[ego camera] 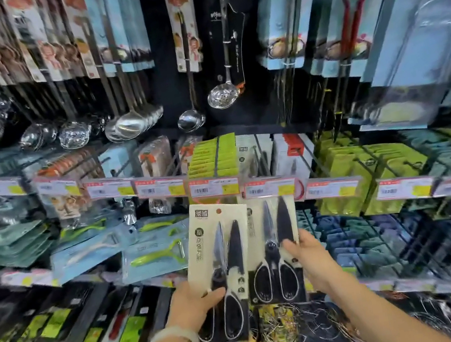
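I stand before a shop rack of kitchen tools. My left hand (194,304) grips a cream card pack of black-handled kitchen scissors (222,267) at its lower left edge, thumb across the front. The pack is lifted free and tilted slightly right. My right hand (307,258) pinches the right edge of a second, matching scissors pack (276,249), which hangs just behind and to the right of the first, below a price tag. A pale bangle sits on my left wrist.
Ladles (132,120) and a slotted skimmer (222,95) hang above. Green peelers in packs (157,253) lie to the left, yellow-green packs (367,171) to the right. A row of price tags (215,187) runs across the rack. Wire racks (284,331) sit below the scissors.
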{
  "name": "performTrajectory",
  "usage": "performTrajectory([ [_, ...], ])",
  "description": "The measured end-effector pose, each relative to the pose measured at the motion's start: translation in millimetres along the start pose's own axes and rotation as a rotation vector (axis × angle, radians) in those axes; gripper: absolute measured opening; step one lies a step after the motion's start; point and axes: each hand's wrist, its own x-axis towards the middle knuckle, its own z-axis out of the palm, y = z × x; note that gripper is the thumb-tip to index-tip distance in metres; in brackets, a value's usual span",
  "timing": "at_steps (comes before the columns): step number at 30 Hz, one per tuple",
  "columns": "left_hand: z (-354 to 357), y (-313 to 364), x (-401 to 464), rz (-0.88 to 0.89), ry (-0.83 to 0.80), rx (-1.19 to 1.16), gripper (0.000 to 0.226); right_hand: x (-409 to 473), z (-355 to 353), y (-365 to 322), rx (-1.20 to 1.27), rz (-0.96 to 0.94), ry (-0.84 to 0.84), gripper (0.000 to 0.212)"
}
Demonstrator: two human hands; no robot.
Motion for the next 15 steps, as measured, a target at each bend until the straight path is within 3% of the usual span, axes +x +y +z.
performTrajectory([
  [8, -7.3, 14.4, 9.4, 0.071, -0.001, 0.08, 0.028, 22.1, 8.7, -8.4, 0.102, 0.037, 0.037, 0.01],
  [15, -18.4, 10.7, 9.4, 0.05, -0.003, 0.04, 0.033, 33.5, 14.2, 9.6, 0.041, 0.084, 0.0, 0.023],
])
